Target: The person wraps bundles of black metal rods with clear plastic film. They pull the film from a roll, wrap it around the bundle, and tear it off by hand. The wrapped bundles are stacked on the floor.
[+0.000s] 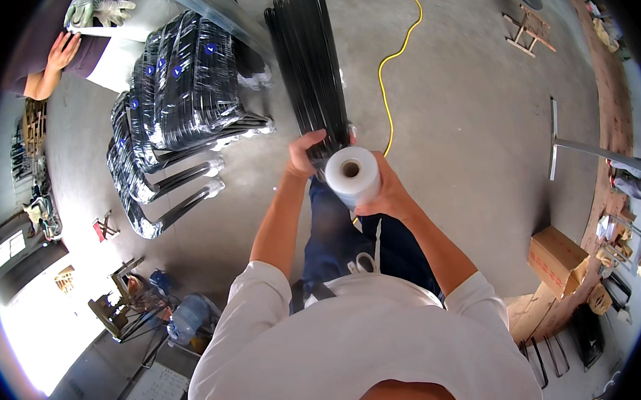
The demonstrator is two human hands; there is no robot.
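Note:
A bundle of long black tubes (306, 63) stretches away from me, its near end in front of my legs. My left hand (306, 151) is closed around that near end, thumb on top. In my right hand (389, 193) is a roll of clear stretch film (363, 182), its cardboard core facing up. The roll sits right against the near end of the tubes. Film seems to cover the tubes there, though the roll hides part of it.
Black frames wrapped in film (191, 83) lie stacked at the left. A person's hand (62, 50) shows at the far left. A yellow cable (382, 81) runs along the floor. At right are a cardboard box (555, 260), a small stool (529, 30) and a metal stand (586, 146).

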